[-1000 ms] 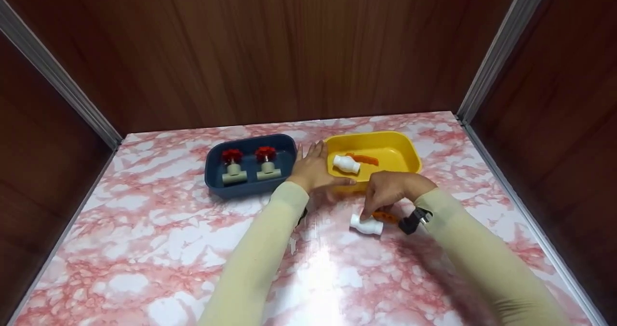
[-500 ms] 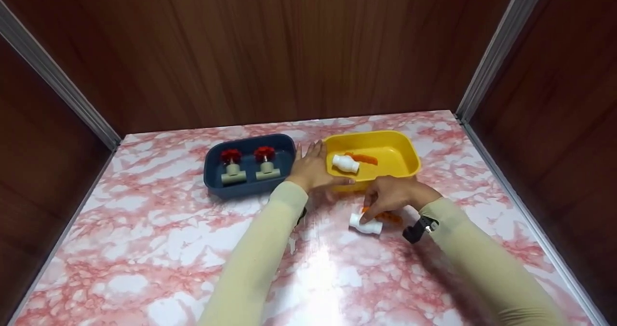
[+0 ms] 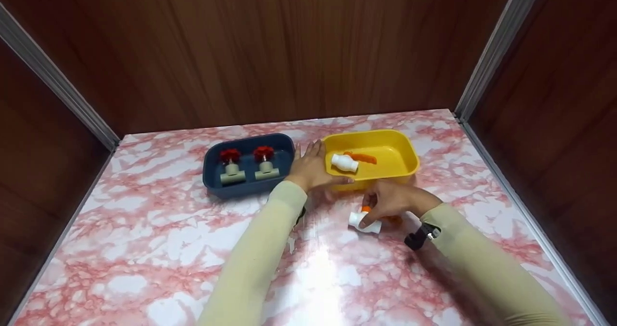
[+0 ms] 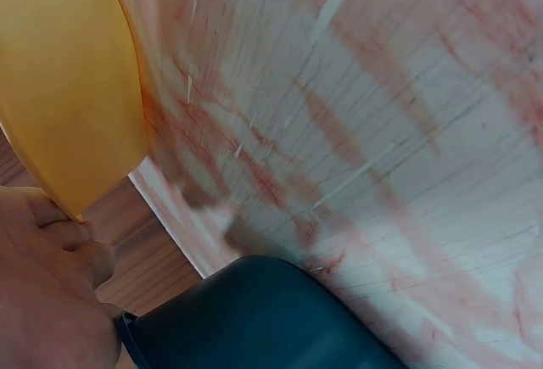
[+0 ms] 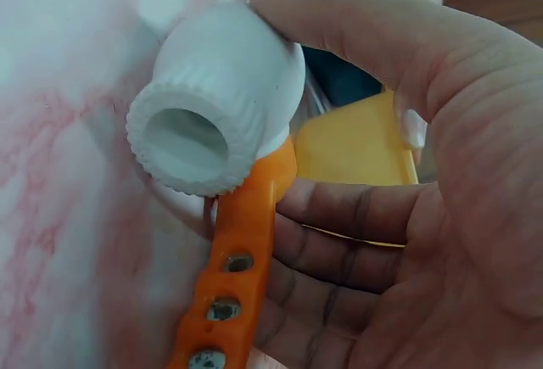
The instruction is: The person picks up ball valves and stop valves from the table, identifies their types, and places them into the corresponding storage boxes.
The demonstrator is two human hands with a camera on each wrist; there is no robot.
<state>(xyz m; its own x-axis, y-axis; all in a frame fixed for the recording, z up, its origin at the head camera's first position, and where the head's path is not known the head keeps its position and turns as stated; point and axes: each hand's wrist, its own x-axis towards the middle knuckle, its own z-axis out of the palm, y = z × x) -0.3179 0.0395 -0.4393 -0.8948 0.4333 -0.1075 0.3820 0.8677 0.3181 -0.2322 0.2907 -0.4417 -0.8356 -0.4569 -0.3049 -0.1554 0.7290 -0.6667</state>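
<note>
My right hand [image 3: 393, 198] grips a white plastic ball valve [image 3: 365, 222] that lies on the table in front of the yellow tub [image 3: 381, 177]. In the right wrist view the thumb lies on the white body [image 5: 225, 64], and the fingers sit against its orange lever [image 5: 242, 250], which has a row of holes. My left hand [image 3: 312, 169] is spread between the yellow tub and the dark blue tub [image 3: 248, 188], its thumb along the yellow tub's near rim. A second white ball valve [image 3: 344, 162] with an orange lever [image 3: 364, 158] lies inside the yellow tub.
Two beige tee-shaped valves [image 3: 233, 174] with red handwheels [image 3: 263, 153] stand in the blue tub. The red-and-white marbled table [image 3: 144, 249] ends at a brown wood-grain back wall [image 3: 289, 51]. Side walls with metal edge strips rise at left and right.
My right hand has shifted its grip on the ball valve on the table, the thumb coming down over the white body and the fingers onto the lever. The left hand stays in place.
</note>
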